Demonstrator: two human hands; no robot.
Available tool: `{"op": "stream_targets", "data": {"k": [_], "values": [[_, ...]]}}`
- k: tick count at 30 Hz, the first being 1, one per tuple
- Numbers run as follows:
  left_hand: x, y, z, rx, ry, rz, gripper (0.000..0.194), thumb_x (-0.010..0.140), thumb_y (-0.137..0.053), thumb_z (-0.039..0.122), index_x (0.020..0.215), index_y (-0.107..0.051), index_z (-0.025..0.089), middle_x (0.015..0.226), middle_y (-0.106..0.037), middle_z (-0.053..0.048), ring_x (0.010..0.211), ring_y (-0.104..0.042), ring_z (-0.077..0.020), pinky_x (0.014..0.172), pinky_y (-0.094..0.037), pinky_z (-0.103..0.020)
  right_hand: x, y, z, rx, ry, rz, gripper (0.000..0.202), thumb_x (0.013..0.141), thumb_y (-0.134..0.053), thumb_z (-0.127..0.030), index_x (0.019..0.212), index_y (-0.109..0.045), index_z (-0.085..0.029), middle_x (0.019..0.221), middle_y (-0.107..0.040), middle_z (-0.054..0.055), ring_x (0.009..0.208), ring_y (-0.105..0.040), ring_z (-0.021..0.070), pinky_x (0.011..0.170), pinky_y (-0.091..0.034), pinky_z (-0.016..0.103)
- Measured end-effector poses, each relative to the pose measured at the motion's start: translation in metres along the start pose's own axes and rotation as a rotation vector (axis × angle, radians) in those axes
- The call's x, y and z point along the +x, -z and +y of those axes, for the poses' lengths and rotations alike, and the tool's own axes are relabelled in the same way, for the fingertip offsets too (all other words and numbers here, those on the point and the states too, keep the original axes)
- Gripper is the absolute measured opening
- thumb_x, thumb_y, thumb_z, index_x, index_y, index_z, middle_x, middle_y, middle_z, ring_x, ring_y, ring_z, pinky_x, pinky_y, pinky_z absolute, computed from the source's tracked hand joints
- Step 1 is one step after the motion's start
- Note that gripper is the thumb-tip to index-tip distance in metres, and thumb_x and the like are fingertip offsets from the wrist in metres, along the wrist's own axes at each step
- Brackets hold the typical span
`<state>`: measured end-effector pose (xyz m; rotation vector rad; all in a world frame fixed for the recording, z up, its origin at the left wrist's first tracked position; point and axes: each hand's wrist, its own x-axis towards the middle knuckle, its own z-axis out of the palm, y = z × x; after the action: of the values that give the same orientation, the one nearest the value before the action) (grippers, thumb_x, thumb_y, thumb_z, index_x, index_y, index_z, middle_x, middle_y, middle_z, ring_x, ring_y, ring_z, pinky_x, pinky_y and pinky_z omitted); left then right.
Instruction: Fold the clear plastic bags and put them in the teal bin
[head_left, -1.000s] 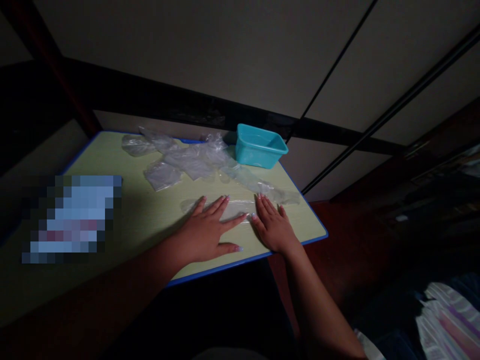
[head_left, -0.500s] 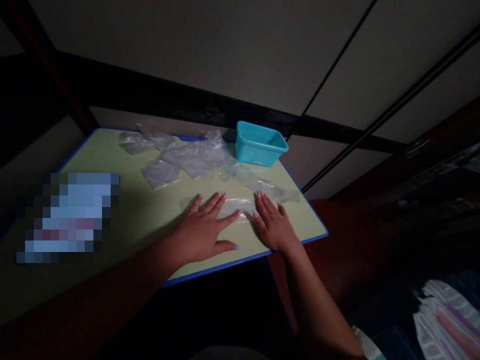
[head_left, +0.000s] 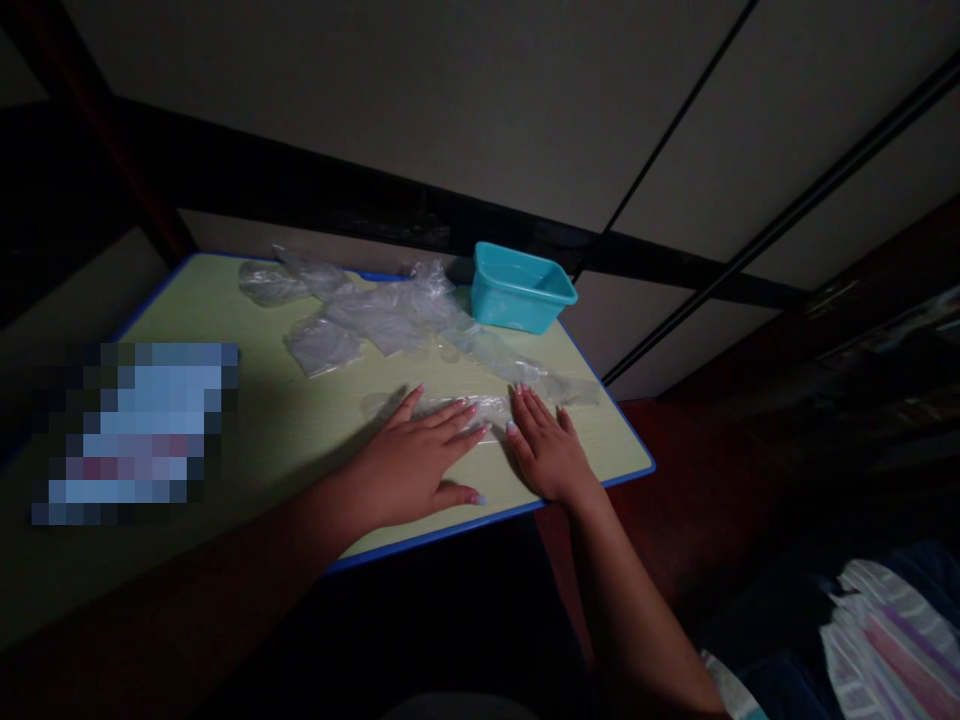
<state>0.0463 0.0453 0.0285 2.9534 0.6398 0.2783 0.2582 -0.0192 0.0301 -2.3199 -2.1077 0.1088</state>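
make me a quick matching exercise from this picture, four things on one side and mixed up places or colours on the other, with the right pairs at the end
Things
1. container
2. table edge
3. crumpled plastic
4. flattened plastic

Places and colours
a. between the left hand and the right hand
b. blue
c. turquoise
d. at the far side of the table, left of the container

Right pairs: 1-c, 2-b, 3-d, 4-a

Count: one table (head_left: 607, 445); one teal container (head_left: 517, 300), far right; one pixelated item (head_left: 154, 410), left; clear plastic bags (head_left: 324, 345), apparently four or more.
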Motion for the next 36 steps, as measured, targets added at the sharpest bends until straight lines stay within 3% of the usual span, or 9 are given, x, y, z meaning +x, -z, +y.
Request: {"op": "stream_targets", "data": {"k": [4, 11, 18, 23, 28, 33, 36], "values": [[0.001, 0.001, -0.003, 0.013, -0.011, -0.009, 0.061, 0.088, -0.035, 0.066, 0.135, -0.047, 0.03, 0.145, -0.041, -0.007, 0.136, -0.032, -0.0249, 0.112, 0.003, -0.052, 0.0, 0.001, 0.0, 0.001, 0.004, 0.001, 0.059, 0.096, -0.017, -0.043, 0.149, -0.013, -0.016, 0.155, -0.013, 0.006, 0.142, -0.013, 0.0168, 0.113, -0.015, 0.05], [0.002, 0.008, -0.012, 0.012, -0.041, -0.055, 0.052, 0.087, -0.046, 0.061, 0.125, -0.058, 0.027, 0.137, -0.051, -0.006, 0.133, -0.039, -0.0238, 0.111, -0.014, -0.044, 0.0, 0.002, -0.001, 0.018, 0.0, 0.001, 0.06, 0.097, -0.017, -0.045, 0.15, -0.011, -0.019, 0.155, -0.013, 0.005, 0.143, -0.012, 0.0167, 0.113, -0.014, 0.05], [-0.001, 0.014, -0.02, -0.021, -0.001, -0.079, 0.046, 0.09, -0.042, 0.054, 0.112, -0.066, 0.022, 0.12, -0.066, -0.006, 0.12, -0.053, -0.0218, 0.109, -0.023, -0.041, 0.0, 0.001, -0.001, 0.026, 0.002, 0.004, 0.06, 0.096, -0.017, -0.046, 0.15, -0.011, -0.018, 0.155, -0.013, 0.005, 0.143, -0.012, 0.0164, 0.113, -0.013, 0.049], [-0.002, 0.018, -0.024, -0.002, 0.028, -0.06, 0.047, 0.09, -0.041, 0.054, 0.109, -0.068, 0.02, 0.118, -0.067, -0.007, 0.113, -0.058, -0.0218, 0.107, -0.027, -0.041, 0.0, 0.001, 0.0, 0.025, 0.01, 0.011, 0.06, 0.096, -0.017, -0.045, 0.15, -0.011, -0.018, 0.155, -0.013, 0.005, 0.143, -0.012, 0.0163, 0.113, -0.014, 0.05], [-0.002, 0.021, -0.023, 0.066, 0.058, 0.085, 0.048, 0.091, -0.042, 0.05, 0.118, -0.062, 0.016, 0.131, -0.057, -0.012, 0.124, -0.05, -0.0234, 0.111, -0.021, -0.045, -0.001, 0.002, 0.0, 0.028, 0.011, 0.004, 0.059, 0.097, -0.018, -0.044, 0.15, -0.012, -0.018, 0.155, -0.014, 0.006, 0.143, -0.013, 0.0172, 0.112, -0.014, 0.05], [-0.001, 0.025, -0.002, 0.007, -0.112, 0.216, 0.041, 0.092, -0.043, 0.041, 0.119, -0.062, 0.016, 0.129, -0.058, -0.011, 0.125, -0.049, -0.0222, 0.115, -0.016, -0.043, 0.0, 0.002, -0.001, 0.026, 0.007, 0.004, 0.058, 0.097, -0.018, -0.042, 0.15, -0.013, -0.018, 0.155, -0.015, 0.006, 0.142, -0.014, 0.0175, 0.112, -0.015, 0.05], [0.0, 0.019, 0.014, -0.077, -0.249, 0.143, 0.044, 0.092, -0.044, 0.041, 0.128, -0.054, 0.016, 0.138, -0.051, -0.009, 0.13, -0.043, -0.0199, 0.115, -0.019, -0.036, 0.0, 0.002, -0.001, 0.015, 0.008, 0.0, 0.057, 0.097, -0.018, -0.038, 0.149, -0.014, -0.016, 0.154, -0.015, 0.007, 0.142, -0.014, 0.0172, 0.112, -0.015, 0.051]]}}
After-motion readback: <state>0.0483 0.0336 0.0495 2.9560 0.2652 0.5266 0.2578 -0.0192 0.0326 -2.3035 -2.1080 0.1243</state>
